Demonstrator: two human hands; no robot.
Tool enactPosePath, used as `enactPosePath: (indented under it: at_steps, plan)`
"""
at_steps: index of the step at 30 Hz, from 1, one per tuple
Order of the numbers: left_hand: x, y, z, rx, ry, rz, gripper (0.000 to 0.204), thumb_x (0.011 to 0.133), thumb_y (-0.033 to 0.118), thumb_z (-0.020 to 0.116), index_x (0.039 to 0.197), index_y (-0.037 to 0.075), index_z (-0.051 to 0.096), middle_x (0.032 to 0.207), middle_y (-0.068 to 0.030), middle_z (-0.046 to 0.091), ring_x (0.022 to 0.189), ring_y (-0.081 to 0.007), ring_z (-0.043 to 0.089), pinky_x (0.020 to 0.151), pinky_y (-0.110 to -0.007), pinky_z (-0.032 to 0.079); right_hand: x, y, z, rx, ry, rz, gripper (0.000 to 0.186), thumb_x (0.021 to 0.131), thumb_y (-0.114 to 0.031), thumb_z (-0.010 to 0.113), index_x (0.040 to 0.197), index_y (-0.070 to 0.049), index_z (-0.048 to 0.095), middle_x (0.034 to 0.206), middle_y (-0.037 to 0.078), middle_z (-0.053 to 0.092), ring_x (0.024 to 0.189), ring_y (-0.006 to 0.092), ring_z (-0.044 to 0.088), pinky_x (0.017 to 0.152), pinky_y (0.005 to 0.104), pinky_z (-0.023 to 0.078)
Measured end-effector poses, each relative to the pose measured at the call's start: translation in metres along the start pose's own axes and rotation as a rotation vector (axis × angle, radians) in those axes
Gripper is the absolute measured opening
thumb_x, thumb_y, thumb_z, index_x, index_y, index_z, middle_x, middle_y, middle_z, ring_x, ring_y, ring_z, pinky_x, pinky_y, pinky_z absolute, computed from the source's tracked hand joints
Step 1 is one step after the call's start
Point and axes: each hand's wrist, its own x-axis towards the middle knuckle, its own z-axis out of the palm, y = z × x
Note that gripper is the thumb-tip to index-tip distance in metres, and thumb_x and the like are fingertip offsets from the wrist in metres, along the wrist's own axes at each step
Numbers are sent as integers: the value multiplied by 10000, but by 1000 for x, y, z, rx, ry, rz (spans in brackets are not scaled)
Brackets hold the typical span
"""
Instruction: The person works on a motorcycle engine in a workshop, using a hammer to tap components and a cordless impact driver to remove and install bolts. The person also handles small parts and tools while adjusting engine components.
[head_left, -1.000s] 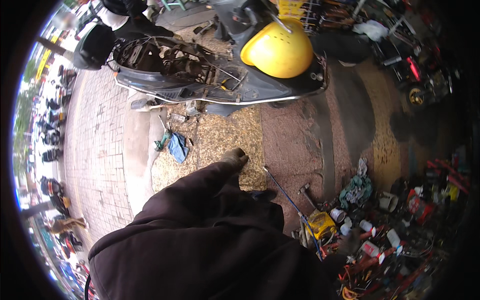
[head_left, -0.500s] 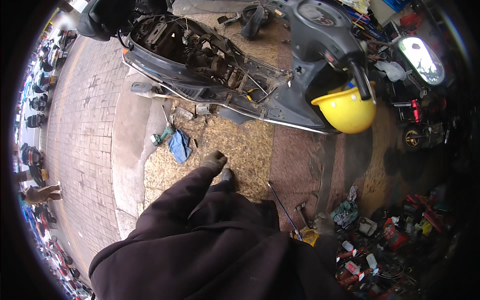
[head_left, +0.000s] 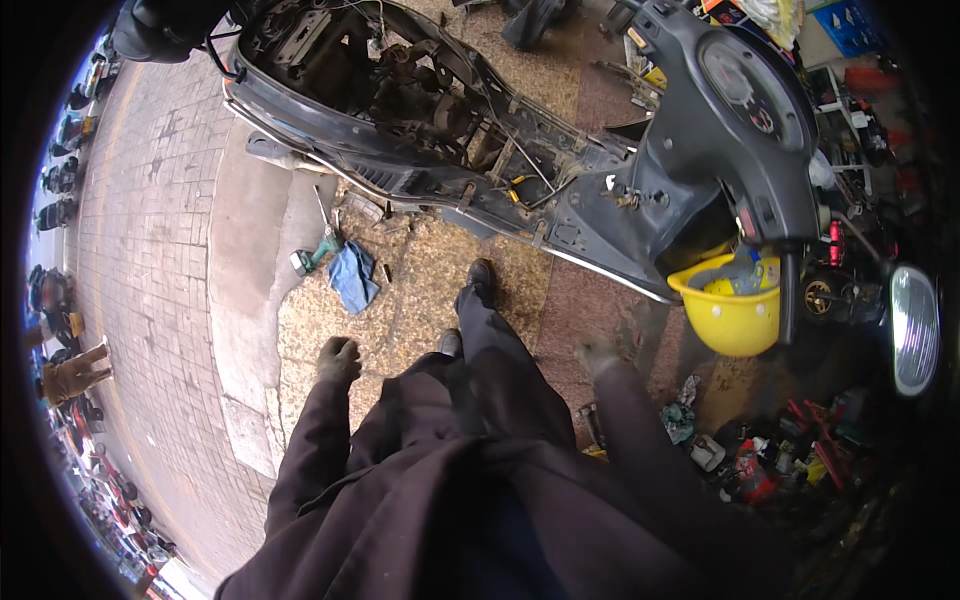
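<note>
My left hand [head_left: 340,360], in a dark work glove, hangs with its fingers curled over the speckled floor; no object shows in it. My right hand [head_left: 598,357] is out to the right, smeared by motion, so its fingers cannot be read. Neither hand touches anything that I can see. Ahead stands a dark scooter [head_left: 470,150] with its seat and body covers off and its frame and inner parts bare. A yellow hard hat [head_left: 735,315] hangs below its handlebar. Closest to my left hand lies a blue cloth [head_left: 353,277], beside a green cordless power tool [head_left: 318,250].
Tools, bottles and red parts [head_left: 760,470] lie heaped at the lower right, near a crumpled rag [head_left: 680,415]. The scooter's mirror [head_left: 913,330] juts out at the right. Brick paving [head_left: 150,250] runs along the left, with parked scooters and a person [head_left: 75,375] beyond.
My left hand has drawn back toward my body and left. My right hand has swung forward from beside the heap. A foot has stepped forward, and the scooter's front appears closer.
</note>
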Motion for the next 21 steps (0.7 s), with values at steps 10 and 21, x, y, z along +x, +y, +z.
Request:
enactPosePath:
  at_steps: [10, 21]
  plan:
    - [-3, 106, -4, -374, 172, 101, 233, 922, 231, 607, 1068, 59, 551, 791, -83, 587, 566, -146, 543, 450, -261, 434, 80, -133, 144, -132, -20, 25, 78, 899, -51, 568, 976, -53, 574, 768, 65, 548, 628, 186, 527, 528, 312, 430]
    - [7, 180, -24, -465, -74, 419, 179, 929, 157, 607, 1076, 59, 575, 818, -35, 589, 626, -110, 546, 518, -231, 440, 40, -113, 113, -611, 97, -158, 138, 903, -18, 536, 1026, -34, 599, 796, 21, 545, 655, 154, 518, 559, 310, 427]
